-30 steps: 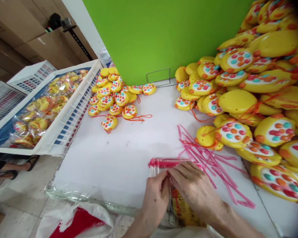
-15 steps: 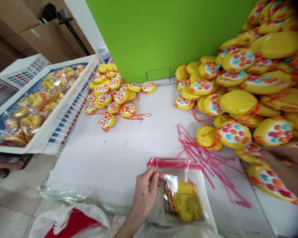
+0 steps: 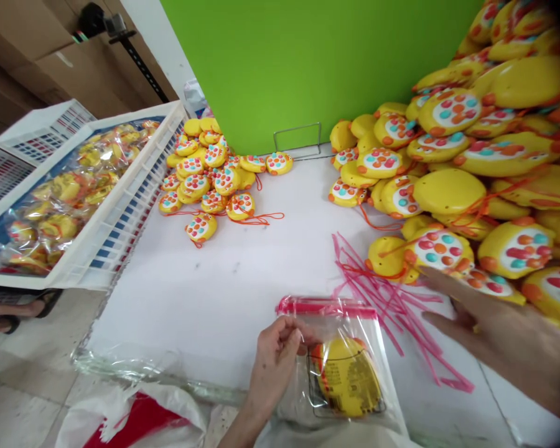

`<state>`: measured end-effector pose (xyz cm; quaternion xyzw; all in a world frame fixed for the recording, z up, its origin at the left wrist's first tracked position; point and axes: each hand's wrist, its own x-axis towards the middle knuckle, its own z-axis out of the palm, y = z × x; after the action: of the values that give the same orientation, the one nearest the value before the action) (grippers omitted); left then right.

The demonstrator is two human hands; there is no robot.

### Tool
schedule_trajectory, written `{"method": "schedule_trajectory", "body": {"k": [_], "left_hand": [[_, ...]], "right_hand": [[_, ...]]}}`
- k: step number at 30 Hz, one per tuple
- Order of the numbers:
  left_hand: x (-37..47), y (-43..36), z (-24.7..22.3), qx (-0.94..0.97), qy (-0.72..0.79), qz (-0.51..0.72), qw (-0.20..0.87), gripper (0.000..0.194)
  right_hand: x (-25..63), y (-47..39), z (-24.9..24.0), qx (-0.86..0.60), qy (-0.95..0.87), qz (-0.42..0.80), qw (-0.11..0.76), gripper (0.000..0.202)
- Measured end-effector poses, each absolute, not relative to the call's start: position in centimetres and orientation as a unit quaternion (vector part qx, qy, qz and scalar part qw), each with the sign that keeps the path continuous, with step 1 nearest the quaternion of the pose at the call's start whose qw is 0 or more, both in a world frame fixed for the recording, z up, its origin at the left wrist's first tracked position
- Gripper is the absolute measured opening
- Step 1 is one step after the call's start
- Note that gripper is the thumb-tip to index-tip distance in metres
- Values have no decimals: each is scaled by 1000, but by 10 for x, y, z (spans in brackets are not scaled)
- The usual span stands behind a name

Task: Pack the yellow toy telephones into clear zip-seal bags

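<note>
My left hand [image 3: 277, 358] pinches the left side of a clear plastic bag [image 3: 389, 373] with a pink-red strip along its top. Inside the bag lies a yellow duck-shaped toy [image 3: 350, 379], its plain back facing up, beneath a printed label area. My right hand [image 3: 494, 323], slightly blurred, reaches in from the right with thumb and fingers apart and nothing visible between them. Its fingertips are beside the large heap of yellow toys [image 3: 448, 193], whose white bellies carry coloured dots. Pink plastic strips [image 3: 392, 305] lie loose between the two hands.
A smaller group of yellow toys [image 3: 214, 180] with orange cords is at the back left. Left of the table [image 3: 177, 298] stands a white crate [image 3: 81, 267] of bagged toys. A green panel [image 3: 308, 68] rises behind, with a wire stand [image 3: 320, 137] at its foot.
My right hand has moved left from the right edge, its fingers now spread. Toys at the heap's lower right have shifted up and right. My left hand stays on the bag.
</note>
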<state>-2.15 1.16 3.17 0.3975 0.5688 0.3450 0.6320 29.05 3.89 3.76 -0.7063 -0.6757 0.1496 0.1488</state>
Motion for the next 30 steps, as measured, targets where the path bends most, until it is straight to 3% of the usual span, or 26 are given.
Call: {"method": "schedule_trajectory", "body": {"k": [4,13,21,30], "left_hand": [[-20,10,34,394,564,349,637,20],[-21,10,29,398,563,346,636,18],[-30,7,21,353,576,354,646,14],[-31,2,31,385,616,328,604,11]], "right_hand": [[243,41,41,-641,-696,293,138,16],[209,55,23,-551,-650,497,163,17],[218,33,10,-550,-633,506,199,15],[220,15,8,-541,-689,426,224,23]]}}
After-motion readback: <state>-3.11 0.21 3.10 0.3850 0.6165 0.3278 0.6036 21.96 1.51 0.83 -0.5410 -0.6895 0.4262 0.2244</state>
